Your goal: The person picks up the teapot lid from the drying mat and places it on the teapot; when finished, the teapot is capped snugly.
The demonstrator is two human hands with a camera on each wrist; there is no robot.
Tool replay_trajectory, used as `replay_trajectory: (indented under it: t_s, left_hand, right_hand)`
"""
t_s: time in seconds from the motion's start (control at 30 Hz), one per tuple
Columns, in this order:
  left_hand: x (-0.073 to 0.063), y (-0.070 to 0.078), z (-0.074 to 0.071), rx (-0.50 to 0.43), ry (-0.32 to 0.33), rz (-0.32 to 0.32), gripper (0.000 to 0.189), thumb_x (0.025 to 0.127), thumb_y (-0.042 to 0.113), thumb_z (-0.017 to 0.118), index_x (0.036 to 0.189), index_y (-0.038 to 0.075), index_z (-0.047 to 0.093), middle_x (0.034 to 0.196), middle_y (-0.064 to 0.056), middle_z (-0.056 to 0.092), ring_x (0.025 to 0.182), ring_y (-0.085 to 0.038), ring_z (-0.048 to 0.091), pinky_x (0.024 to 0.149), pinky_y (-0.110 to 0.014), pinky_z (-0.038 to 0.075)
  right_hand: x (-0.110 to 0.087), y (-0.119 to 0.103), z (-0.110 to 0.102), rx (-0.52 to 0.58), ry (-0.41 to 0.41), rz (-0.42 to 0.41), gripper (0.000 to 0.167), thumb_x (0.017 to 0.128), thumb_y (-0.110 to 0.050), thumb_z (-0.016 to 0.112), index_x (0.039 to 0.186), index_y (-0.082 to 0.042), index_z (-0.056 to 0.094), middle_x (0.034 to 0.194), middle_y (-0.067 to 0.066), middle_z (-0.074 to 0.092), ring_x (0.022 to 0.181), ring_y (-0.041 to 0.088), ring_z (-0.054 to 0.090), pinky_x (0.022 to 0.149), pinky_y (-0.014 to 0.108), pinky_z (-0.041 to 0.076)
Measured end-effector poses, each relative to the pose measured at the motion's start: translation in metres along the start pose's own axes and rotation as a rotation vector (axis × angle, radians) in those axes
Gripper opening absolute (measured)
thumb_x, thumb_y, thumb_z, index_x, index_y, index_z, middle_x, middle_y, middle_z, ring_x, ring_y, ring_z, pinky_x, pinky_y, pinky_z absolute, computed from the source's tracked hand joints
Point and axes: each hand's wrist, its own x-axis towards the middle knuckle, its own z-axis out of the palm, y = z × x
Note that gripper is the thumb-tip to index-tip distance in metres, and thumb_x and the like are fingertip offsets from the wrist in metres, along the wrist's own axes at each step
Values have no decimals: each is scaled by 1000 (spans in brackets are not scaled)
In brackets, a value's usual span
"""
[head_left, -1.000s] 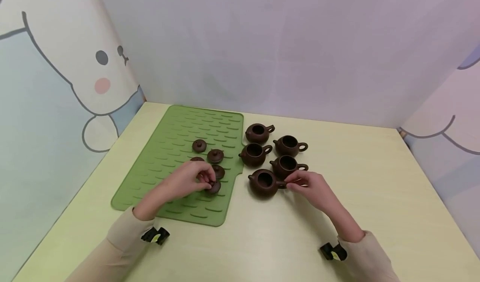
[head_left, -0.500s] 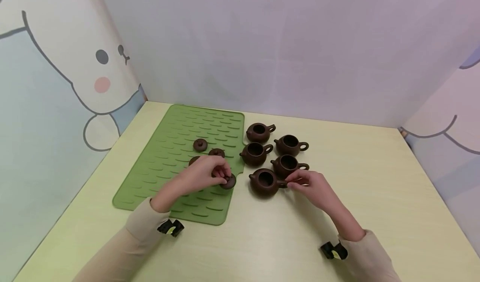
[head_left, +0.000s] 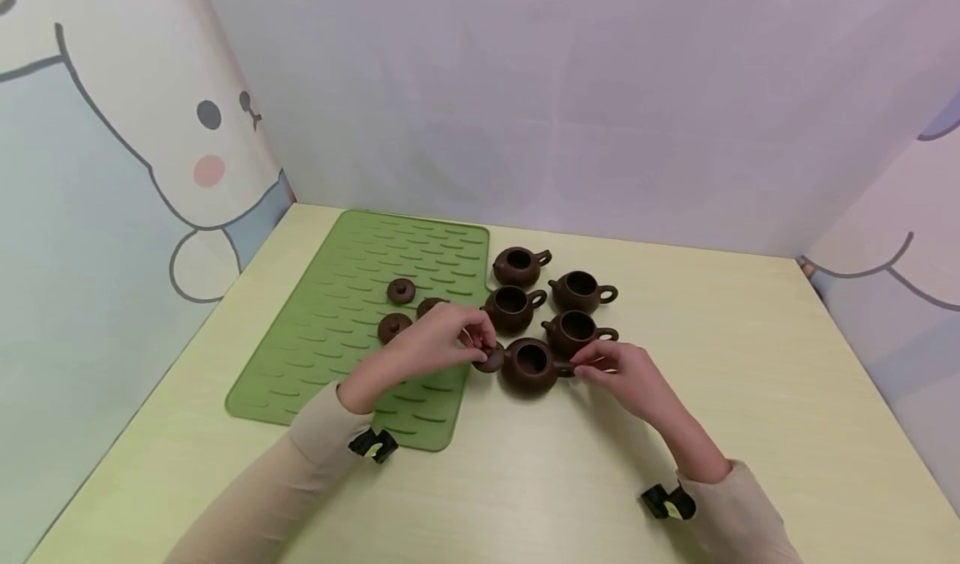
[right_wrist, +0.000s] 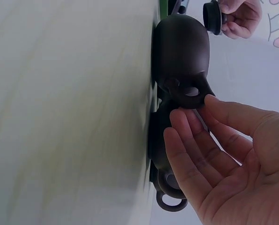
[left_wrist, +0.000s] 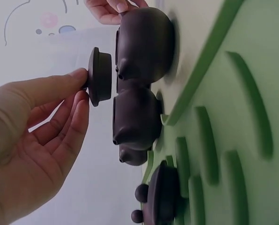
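My left hand (head_left: 442, 339) pinches a dark brown teapot lid (head_left: 489, 358) by its knob, raised just left of the nearest teapot (head_left: 527, 367). In the left wrist view the lid (left_wrist: 100, 77) hangs apart from the teapots, its flange facing them. My right hand (head_left: 618, 376) pinches the handle (right_wrist: 188, 97) of that nearest teapot between thumb and fingers. The teapot stands upright on the table, its open mouth up and its spout toward the left hand.
Several other lidless teapots (head_left: 579, 291) stand close behind the nearest one. On the green ribbed mat (head_left: 322, 356) at left lie more lids (head_left: 401, 290), one partly hidden by the left hand. A pale curtain (head_left: 555, 106) rises behind the table.
My left hand has lifted a lid off the mat and carried it rightward to the nearest teapot's spout side. The right hand has stayed at the handle.
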Motion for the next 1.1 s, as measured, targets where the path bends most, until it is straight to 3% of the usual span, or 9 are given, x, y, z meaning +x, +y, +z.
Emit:
replay_trajectory:
  t_s: [0.17,0.7,1.1]
  left_hand:
    - [8,4,4,-5,-10,9,12,88,6,75,95,13,69,95,1,70,86,-7,66,76,-17,56]
    - [29,15,18,-36,31,38,12,87,7,76,96,11,68,94,0,70,86,-8,67,78,-16,56]
    - [41,17,30,-50,21,40,12,87,6,76,96,10,70,95,-1,71,86,-9,67,76,-15,55]
  right_hand:
    - [0,0,-1,1,-4,3,8,91,-12,73,98,-10,75,97,5,74,89,18,71,71,20,54]
    - [1,3,1,3,3,-9,8,91,-11,72,98,-9,75,97,5,75,89,19,71,73,20,55]
    - [0,3,1,10,6,-21,7,91,-10,72,97,-10,75,97,4,74,90,17,71,74,20,55]
